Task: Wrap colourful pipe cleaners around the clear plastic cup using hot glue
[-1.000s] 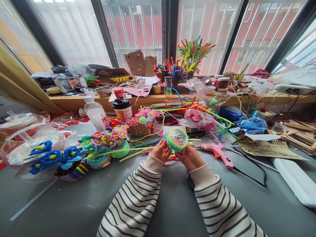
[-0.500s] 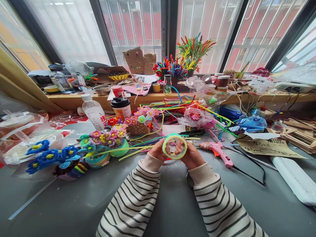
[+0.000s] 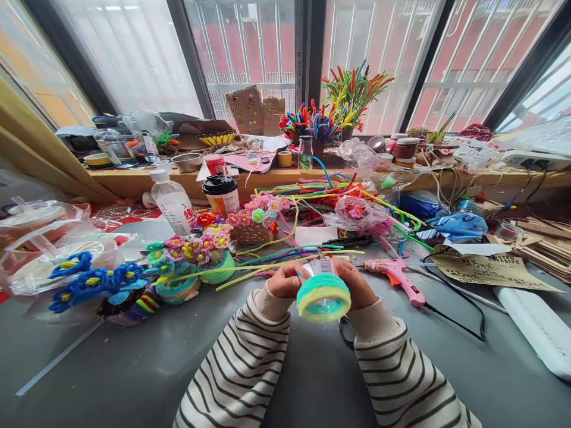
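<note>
A clear plastic cup wrapped in turquoise and pale yellow fuzzy stems is held above the grey table, its wrapped end tilted down toward me. My left hand grips it from the left side, fingers closed at its clear part. On the other side my right hand is wrapped round it, the fingers partly hidden behind the cup. A pink glue gun lies just right of my right hand. Yellow and green fuzzy stems stretch across the table by my left hand.
Blue fuzzy flowers and wrapped pots stand at the left. Behind are a water bottle, a lidded coffee cup and a pile of coloured stems. At right lie a sandpaper sheet, a white block and a black cable.
Both hands have tipped the wrapped cup, so its round end has swung down and its wrapped side now shows. The view has shifted slightly.
</note>
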`<state>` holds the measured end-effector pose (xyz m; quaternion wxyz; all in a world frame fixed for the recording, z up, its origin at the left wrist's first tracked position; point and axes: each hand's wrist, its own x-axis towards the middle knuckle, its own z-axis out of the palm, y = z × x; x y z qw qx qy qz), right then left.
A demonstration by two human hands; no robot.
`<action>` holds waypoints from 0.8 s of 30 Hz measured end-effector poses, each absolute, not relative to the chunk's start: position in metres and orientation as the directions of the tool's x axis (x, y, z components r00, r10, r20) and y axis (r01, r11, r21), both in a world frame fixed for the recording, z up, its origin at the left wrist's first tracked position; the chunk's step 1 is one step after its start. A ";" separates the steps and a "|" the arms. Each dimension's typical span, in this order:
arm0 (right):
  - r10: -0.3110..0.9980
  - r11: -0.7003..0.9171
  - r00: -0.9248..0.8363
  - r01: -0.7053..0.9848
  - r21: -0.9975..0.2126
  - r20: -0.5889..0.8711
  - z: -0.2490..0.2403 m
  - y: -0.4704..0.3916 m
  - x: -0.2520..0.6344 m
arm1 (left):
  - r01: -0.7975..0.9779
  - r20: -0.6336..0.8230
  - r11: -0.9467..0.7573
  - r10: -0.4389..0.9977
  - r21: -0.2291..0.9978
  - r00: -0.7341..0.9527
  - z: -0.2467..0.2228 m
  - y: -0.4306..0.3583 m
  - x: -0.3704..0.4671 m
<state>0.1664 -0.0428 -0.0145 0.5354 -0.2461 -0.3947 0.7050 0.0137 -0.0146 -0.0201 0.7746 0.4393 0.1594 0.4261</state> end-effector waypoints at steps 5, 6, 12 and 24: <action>0.916 -0.107 -0.383 -0.517 -0.849 0.118 -0.002 -0.051 0.168 | -0.433 0.160 0.200 0.732 0.879 0.662 -0.017 -0.017 0.009; 0.907 -0.108 -0.401 -0.511 -0.853 0.126 0.000 -0.051 0.167 | -0.418 0.166 0.190 0.717 0.888 0.677 -0.017 -0.017 0.008; 0.852 -0.125 -0.501 -0.474 -0.872 0.150 0.000 -0.054 0.167 | -0.339 0.177 0.164 0.606 0.926 0.775 -0.013 -0.016 0.007; 0.912 -0.052 -0.377 -0.495 -0.867 0.160 0.001 -0.052 0.167 | -0.478 0.171 0.183 0.777 0.859 0.606 -0.007 -0.022 0.008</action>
